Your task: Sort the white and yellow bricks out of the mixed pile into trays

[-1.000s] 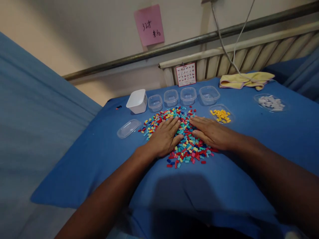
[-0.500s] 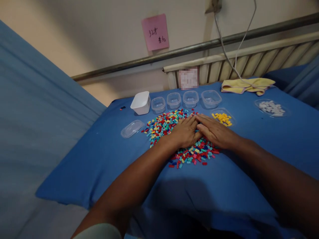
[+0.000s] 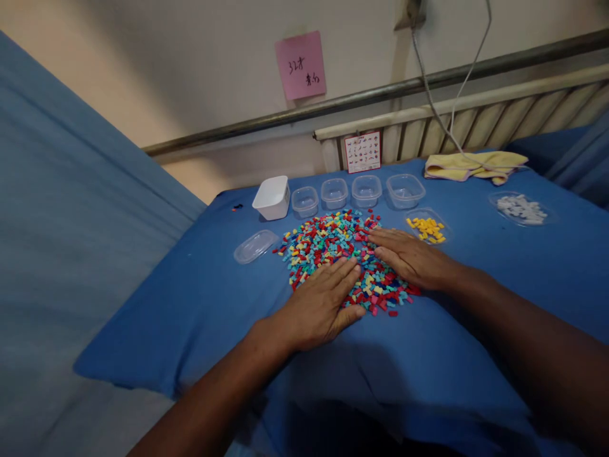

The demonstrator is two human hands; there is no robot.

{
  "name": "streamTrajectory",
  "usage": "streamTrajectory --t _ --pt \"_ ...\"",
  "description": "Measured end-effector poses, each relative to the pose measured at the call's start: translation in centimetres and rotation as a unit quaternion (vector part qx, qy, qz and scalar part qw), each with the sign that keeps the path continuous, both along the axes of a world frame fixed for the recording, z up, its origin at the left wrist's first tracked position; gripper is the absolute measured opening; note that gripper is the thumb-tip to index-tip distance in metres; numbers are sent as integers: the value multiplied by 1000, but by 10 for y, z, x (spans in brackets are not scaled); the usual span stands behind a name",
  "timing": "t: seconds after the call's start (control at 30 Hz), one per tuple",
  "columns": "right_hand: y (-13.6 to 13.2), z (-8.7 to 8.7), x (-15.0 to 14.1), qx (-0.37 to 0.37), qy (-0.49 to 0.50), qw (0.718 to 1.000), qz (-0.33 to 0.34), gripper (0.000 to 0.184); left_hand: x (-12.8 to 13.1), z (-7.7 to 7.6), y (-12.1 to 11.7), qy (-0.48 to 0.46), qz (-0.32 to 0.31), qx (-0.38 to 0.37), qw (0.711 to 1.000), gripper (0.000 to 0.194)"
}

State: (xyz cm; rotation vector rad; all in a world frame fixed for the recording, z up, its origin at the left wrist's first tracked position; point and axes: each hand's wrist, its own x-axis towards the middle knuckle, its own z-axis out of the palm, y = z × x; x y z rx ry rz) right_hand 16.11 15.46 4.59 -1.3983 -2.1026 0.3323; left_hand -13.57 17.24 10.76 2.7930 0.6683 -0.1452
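A heap of small coloured plastic pieces [image 3: 333, 244], red, blue, teal and yellow, lies spread on the blue cloth [image 3: 190, 298]. My left hand [image 3: 321, 304] lies flat with fingers stretched out at the heap's near edge, fingertips touching the pieces. My right hand [image 3: 409, 257] rests flat and open on the heap's right side. Neither hand holds anything.
Behind the heap stand a white tub [image 3: 272, 197] and several clear small containers [image 3: 366, 190]. A clear lid [image 3: 255, 245] lies at the left. A lid of yellow pieces [image 3: 427, 227] and a dish of white pieces [image 3: 519, 207] sit to the right, with a yellow cloth [image 3: 476, 165] beyond.
My left hand has slid back from the middle of the heap to its near edge. The right hand has stayed on the right side. The view has shifted slightly.
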Motion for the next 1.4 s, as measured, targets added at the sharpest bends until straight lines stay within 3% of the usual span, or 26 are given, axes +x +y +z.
streamTrajectory --t 0.13,0.3,0.5,0.7,0.83,1.0,1.17,1.23,1.33,1.4 --pt "-8 9 -12 3 -26 998 57 59 -19 0 -11 29 14 5 999 90" --pt "-19 22 -27 -3 -77 986 150 59 -23 -4 -17 32 16 -2 999 87" --pt "-12 24 -10 42 -88 988 116 49 3 -5 -11 11 3 -5 1000 94" --pt "-5 0 2 35 -69 996 41 56 33 -12 -5 -23 -15 -6 1000 93" --pt "-6 -3 2 20 -57 997 46 58 23 -15 -15 -12 -8 18 1000 94" --pt "-12 13 -7 19 -55 994 92 55 -4 -9 -27 -1 23 52 998 89" --pt "-21 20 -19 8 -40 990 137 55 -8 6 -41 -124 -45 111 985 73" --pt "-24 21 -21 4 -37 985 169 53 -3 9 -48 -179 -69 140 971 58" --pt "-26 23 -19 -10 -34 978 203 48 11 6 -57 -237 -84 173 952 33" --pt "-26 28 -16 -18 -33 977 212 44 22 1 -67 -270 -127 164 940 28"
